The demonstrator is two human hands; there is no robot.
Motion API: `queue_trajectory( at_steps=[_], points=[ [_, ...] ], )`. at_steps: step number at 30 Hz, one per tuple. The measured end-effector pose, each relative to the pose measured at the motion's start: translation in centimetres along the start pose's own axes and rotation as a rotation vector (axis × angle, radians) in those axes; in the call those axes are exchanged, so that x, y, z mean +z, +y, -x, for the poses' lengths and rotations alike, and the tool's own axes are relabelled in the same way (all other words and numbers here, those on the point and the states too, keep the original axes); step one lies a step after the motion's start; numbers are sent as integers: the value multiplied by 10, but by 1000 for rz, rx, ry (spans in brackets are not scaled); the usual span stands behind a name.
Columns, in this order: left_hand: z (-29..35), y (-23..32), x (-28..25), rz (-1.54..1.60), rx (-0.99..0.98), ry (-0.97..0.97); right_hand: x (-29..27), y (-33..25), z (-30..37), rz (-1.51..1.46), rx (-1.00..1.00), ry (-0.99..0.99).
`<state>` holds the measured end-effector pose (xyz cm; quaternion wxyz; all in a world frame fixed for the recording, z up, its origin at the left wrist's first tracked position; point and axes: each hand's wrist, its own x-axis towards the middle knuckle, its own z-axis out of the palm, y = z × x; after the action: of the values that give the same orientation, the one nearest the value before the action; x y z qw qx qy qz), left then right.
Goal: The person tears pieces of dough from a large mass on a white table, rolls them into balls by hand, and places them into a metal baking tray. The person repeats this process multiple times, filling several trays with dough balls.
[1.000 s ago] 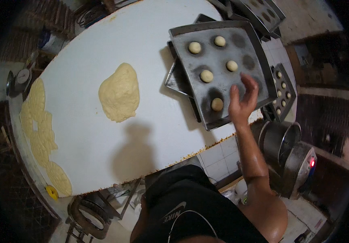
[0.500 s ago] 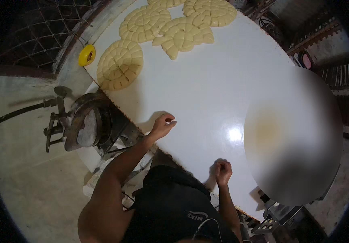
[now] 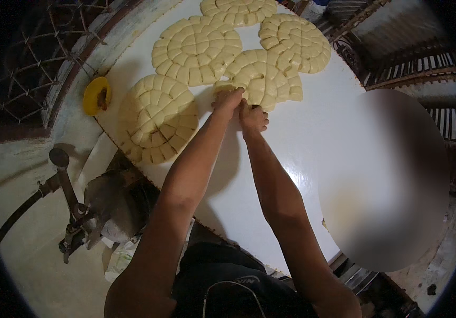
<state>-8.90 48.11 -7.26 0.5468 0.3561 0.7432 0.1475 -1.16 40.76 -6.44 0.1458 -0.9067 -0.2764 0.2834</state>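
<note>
Both my arms reach out over the white table to a round of pale dough [image 3: 262, 79] cut into many pieces, its near side irregular. My left hand [image 3: 228, 102] is closed at the near left edge of this round, fingers pinched on dough there. Right beside it, almost touching, my right hand [image 3: 253, 117] is closed with bent fingers at the same near edge. The hands themselves hide the exact bit of dough between the fingertips. A larger cut dough round [image 3: 159, 116] lies left of my hands, with another cut round [image 3: 196, 47] beyond it.
Further cut dough rounds lie at the far end [image 3: 238, 10] and far right [image 3: 297, 42] of the white table [image 3: 281, 143]. A yellow bowl [image 3: 97, 96] is by the left edge. Dark metal equipment with a hose [image 3: 74, 206] stands left. A blurred oval covers the right.
Both hands have moved from the near part of the table forward to the partial dough round and come together at its near edge. The view has shifted toward the dough.
</note>
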Motion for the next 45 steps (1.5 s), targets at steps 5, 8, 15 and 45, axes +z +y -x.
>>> queue_trajectory(
  at_steps=[5,8,15,45],
  points=[
    [-18,-24,-13,639,125,-162,2,1,7,-1230,3,-199],
    [22,-92,4,561,171,-309,6,104,9,-1277,12,-264],
    [238,-284,44,688,-25,-414,-82,314,162,-1004,43,-347],
    [351,-310,254,-620,1348,-52,-212,644,222,-17,-9,879]
  ],
)
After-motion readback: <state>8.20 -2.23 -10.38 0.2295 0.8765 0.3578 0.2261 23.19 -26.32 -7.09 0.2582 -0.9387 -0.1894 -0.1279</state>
